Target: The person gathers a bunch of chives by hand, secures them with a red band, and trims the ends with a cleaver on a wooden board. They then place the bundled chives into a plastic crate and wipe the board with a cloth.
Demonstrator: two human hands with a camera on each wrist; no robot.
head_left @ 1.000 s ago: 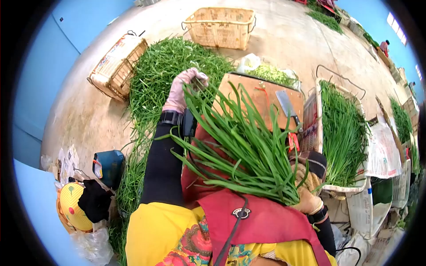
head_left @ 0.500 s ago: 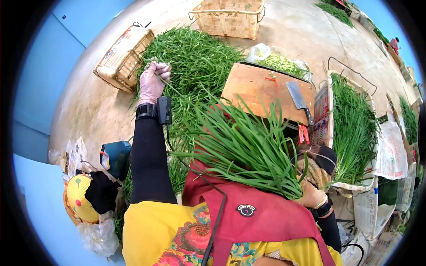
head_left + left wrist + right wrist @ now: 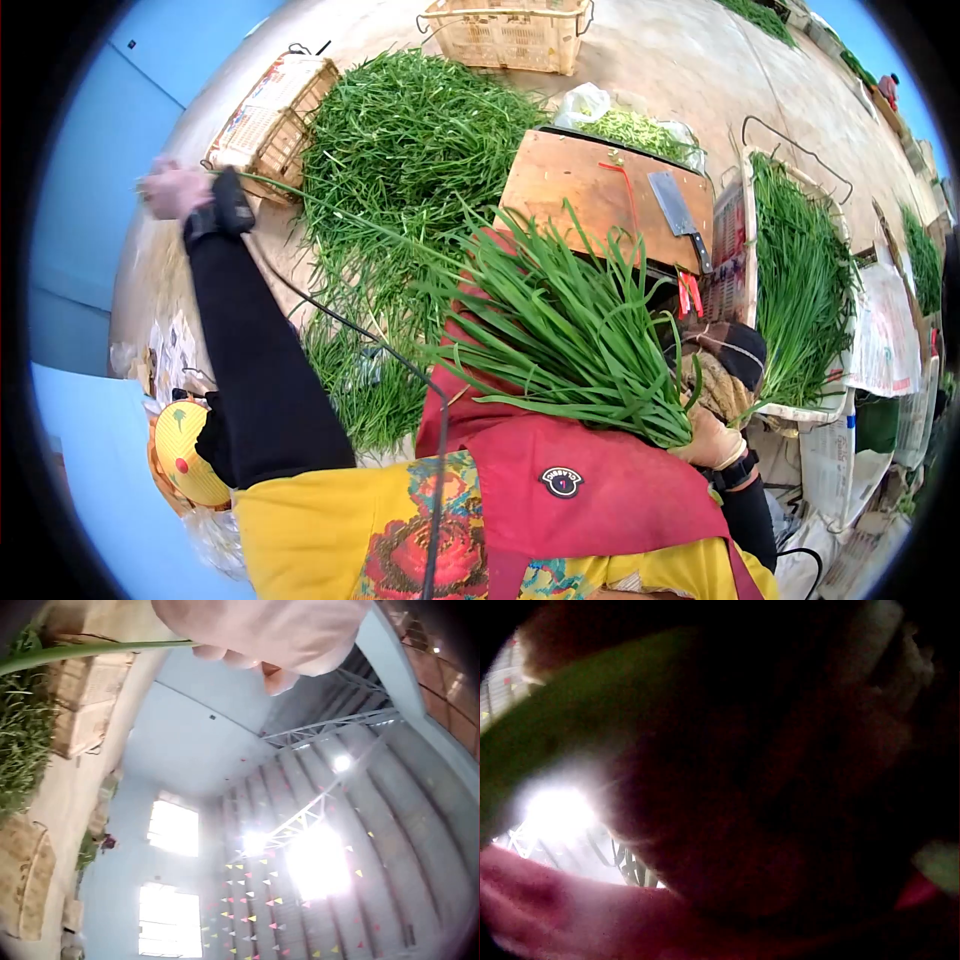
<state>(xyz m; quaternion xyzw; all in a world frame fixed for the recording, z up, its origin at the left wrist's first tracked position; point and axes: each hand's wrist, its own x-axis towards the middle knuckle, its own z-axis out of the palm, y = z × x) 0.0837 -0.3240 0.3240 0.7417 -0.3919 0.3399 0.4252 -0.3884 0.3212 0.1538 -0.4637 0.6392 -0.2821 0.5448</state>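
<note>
Stretched far out to the left, my gloved left hand [image 3: 177,190] is blurred in the head view. In the left wrist view its fingers are curled, and a long green chive leaf [image 3: 97,649] runs into them. The leaf trails back toward the bunch. My right hand [image 3: 712,445], low on the right, grips a thick bunch of chives [image 3: 590,350] by its lower end. The leaves fan out to the upper left over the red apron [image 3: 600,490]. The right wrist view is mostly dark, with a green leaf [image 3: 570,705] close to the lens.
A large chive heap [image 3: 420,140] lies on the floor ahead. A cutting board [image 3: 560,185] holds a cleaver [image 3: 675,205]. Right of it stands a crate [image 3: 733,250] of chives. Other crates include a tilted one [image 3: 280,120] at left. A yellow hat [image 3: 185,455] lies lower left.
My left hand has swung from near the bunch, across the heap, out to the far left, drawing a leaf along. The right hand keeps holding the bunch in nearly the same place.
</note>
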